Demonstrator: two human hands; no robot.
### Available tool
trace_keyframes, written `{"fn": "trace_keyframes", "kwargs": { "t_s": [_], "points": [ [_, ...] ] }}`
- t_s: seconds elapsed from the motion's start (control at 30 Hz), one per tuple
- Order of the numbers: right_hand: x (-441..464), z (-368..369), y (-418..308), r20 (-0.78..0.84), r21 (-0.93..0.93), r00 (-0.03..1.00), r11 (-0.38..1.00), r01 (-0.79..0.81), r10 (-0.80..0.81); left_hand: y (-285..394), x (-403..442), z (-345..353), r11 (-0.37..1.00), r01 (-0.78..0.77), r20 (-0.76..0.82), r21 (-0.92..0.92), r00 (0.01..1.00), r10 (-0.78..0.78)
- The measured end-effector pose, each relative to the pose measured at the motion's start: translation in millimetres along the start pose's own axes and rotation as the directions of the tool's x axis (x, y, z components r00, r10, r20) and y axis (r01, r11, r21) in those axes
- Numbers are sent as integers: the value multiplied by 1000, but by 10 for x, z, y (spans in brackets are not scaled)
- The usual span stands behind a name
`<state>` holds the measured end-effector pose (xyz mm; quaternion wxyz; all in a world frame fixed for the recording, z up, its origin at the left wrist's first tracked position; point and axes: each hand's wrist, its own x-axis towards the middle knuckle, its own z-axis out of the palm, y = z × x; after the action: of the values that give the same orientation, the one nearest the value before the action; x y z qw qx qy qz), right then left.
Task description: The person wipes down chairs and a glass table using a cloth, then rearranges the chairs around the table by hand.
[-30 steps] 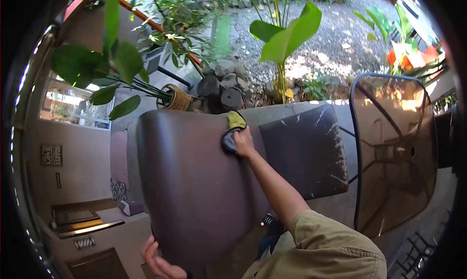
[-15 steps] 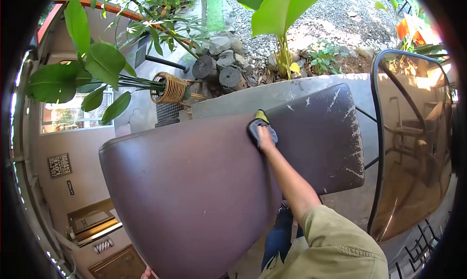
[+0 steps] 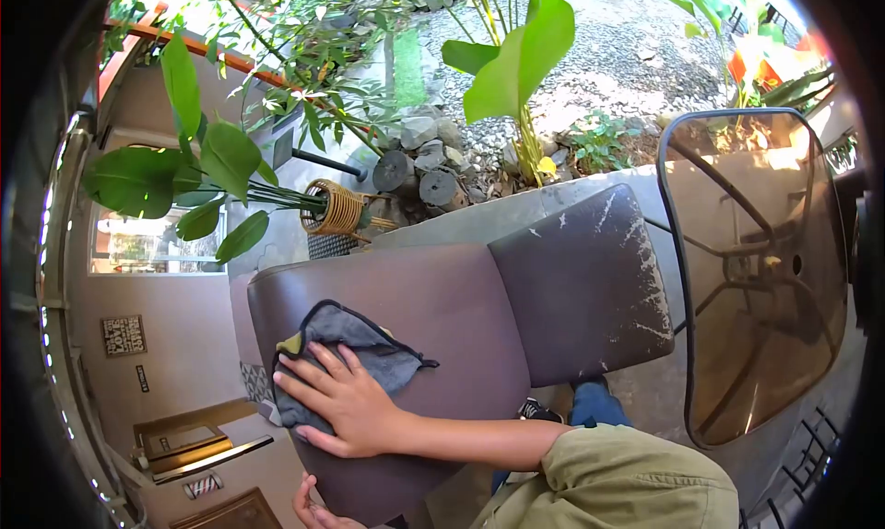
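Observation:
My right hand (image 3: 346,405) lies flat with spread fingers on a grey cloth (image 3: 355,340) with dark edging and a yellow-green patch. The cloth is pressed against the left part of a large brown padded cushion (image 3: 433,317). At the bottom edge of the view, my left hand (image 3: 318,509) is beside the cushion's lower left edge, partly cut off, its visible fingers somewhat apart and nothing seen in them. A second, darker padded section (image 3: 581,289) adjoins the cushion on the right; its outer edge is worn and scratched.
A dark-framed glass table (image 3: 756,299) stands to the right. Beyond the cushion are a wicker planter (image 3: 336,208), cut logs (image 3: 395,172), rocks and a broad-leaved plant (image 3: 521,64). A wall sign (image 3: 123,336) hangs at the left. A shoe and jeans show below.
My right hand and the cloth have moved left and down from the cushion's upper right area, and the cloth is now more spread out. More of my left hand shows than half a second ago.

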<state>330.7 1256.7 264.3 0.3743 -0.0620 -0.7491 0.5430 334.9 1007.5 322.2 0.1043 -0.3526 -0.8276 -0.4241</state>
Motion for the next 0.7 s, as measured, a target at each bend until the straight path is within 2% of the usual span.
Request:
{"fn": "trace_keyframes", "kwargs": {
  "t_s": [0.13, 0.2, 0.27, 0.33, 0.37, 0.43, 0.5, 0.53, 0.6, 0.67, 0.7],
  "points": [
    [-169, -29, 164, 27, 17, 991, 992, -129, 128, -90, -12, -28, 1000, -18, 21, 14, 1000, 18],
    [-262, -97, 386, 30, 45, 978, 977, -206, 205, -196, -22, -91, 997, -55, -2, -63, 998, 55],
    [-398, -95, 764, -47, 118, 954, 951, -288, 295, -289, -22, -113, 985, -96, -37, -140, 995, 92],
    [-609, 0, 1225, -105, 54, 923, 929, -365, 369, -274, -11, -113, 986, -86, -33, -143, 996, 83],
    [-684, -39, 1355, -170, 52, 867, 883, -466, 468, -236, 3, -115, 985, -86, -38, -149, 996, 81],
    [-989, 66, 1915, -302, 260, 707, 769, -584, 639, -159, 34, -112, 983, -88, -49, -159, 996, 81],
    [-1328, 9, 2500, -157, 291, 641, 655, -697, 751, -79, 72, -53, 981, -75, -53, -181, 996, 66],
    [-1404, -50, 2560, -252, 342, 558, 612, -713, 791, -44, 94, -3, 974, -70, -65, -217, 996, 57],
    [-1657, -168, 2990, -96, 240, 432, 442, -864, 897, 5, 100, 46, 956, -62, -89, -286, 995, 38],
    [-2031, -6, 3574, -165, 173, 244, 271, -947, 956, -3, 87, 47, 960, -51, -86, -275, 996, 28],
    [-2192, 97, 3811, -166, 180, 244, 273, -945, 955, -4, 85, 32, 962, -42, -91, -268, 996, 18]
  ]
}}
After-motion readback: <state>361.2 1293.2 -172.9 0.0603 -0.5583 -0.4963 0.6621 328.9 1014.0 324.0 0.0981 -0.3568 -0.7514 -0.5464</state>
